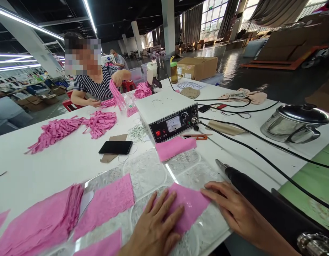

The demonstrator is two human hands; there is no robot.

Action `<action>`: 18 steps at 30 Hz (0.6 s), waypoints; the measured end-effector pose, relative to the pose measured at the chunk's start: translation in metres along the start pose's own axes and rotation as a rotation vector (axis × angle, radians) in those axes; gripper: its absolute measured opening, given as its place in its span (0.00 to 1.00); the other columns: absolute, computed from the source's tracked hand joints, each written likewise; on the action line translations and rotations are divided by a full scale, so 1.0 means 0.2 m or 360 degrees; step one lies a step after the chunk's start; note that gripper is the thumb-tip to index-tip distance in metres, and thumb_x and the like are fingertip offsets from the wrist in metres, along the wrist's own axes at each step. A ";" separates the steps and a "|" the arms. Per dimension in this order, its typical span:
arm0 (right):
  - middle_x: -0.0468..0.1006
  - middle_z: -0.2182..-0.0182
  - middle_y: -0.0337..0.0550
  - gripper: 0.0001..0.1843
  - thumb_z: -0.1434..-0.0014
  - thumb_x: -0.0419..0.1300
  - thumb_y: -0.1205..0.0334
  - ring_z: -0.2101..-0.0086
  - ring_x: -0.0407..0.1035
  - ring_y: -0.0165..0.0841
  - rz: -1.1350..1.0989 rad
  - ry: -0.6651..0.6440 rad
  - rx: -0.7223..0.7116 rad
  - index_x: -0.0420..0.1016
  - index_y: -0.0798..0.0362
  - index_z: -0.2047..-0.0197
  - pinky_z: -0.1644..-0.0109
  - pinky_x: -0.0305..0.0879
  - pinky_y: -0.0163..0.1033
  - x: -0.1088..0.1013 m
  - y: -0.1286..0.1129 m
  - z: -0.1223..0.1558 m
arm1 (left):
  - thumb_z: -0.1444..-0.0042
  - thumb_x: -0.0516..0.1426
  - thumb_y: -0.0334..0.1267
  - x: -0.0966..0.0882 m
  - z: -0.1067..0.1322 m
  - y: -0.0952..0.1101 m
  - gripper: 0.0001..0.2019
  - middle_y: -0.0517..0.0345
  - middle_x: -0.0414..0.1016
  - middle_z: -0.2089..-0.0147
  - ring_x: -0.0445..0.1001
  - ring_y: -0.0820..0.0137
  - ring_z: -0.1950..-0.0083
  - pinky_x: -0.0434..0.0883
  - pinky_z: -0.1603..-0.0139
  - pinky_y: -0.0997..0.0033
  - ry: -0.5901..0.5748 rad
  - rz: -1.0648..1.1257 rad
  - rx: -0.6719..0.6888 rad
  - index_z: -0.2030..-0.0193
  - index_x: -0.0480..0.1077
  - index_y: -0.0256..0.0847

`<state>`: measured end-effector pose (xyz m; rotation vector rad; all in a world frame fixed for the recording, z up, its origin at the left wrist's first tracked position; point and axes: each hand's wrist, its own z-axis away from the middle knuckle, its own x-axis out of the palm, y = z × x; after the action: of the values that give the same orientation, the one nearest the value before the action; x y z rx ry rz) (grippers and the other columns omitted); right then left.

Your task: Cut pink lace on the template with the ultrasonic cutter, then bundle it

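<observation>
A pink piece of fabric (195, 204) lies on the clear-covered work surface in front of me. My left hand (160, 224) rests flat on its left part, fingers spread. At the right corner of the fabric, the fingertips of my right hand (231, 206) touch the edge; its fingers are stretched out and I see nothing held. Just beyond that hand lies a black handheld tool with a pointed metal tip (222, 165). A folded pink fabric strip (175, 147) sits against the control box (175, 124).
Stacked pink fabric (44, 217) and a single pink sheet (108, 202) lie to the left. A phone (116, 147), an orange cutter (200, 137), cables and a glass teapot (292, 124) are farther out. Across the table a person (96, 83) handles pink strips.
</observation>
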<state>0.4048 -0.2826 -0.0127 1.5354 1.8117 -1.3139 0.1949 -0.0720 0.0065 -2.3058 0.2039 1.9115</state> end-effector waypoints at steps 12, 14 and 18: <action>0.76 0.54 0.47 0.27 0.41 0.49 0.78 0.54 0.73 0.34 -0.0115 0.0178 0.0037 0.75 0.45 0.46 0.55 0.75 0.37 0.01 -0.05 -0.02 | 0.31 0.47 0.48 0.01 0.01 0.00 0.25 0.48 0.64 0.33 0.59 0.57 0.31 0.56 0.31 0.53 0.0217 -0.0240 0.0025 0.33 0.60 0.39; 0.76 0.55 0.47 0.29 0.42 0.49 0.78 0.54 0.73 0.34 -0.0071 0.0152 -0.0008 0.74 0.45 0.44 0.55 0.75 0.37 0.00 -0.05 -0.03 | 0.31 0.47 0.49 0.01 0.01 -0.01 0.25 0.47 0.65 0.34 0.60 0.56 0.31 0.55 0.31 0.52 0.0231 -0.0277 0.0043 0.33 0.61 0.39; 0.76 0.55 0.48 0.30 0.42 0.49 0.78 0.54 0.73 0.35 0.0034 0.0145 -0.0057 0.72 0.47 0.41 0.55 0.76 0.39 0.00 -0.04 -0.03 | 0.31 0.47 0.48 -0.01 0.00 0.00 0.23 0.49 0.66 0.34 0.60 0.57 0.31 0.53 0.31 0.52 0.0236 -0.0314 0.0039 0.35 0.63 0.39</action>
<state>0.4000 -0.2765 -0.0069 1.6148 1.8581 -1.2136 0.1942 -0.0714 0.0089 -2.3544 0.0141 1.6390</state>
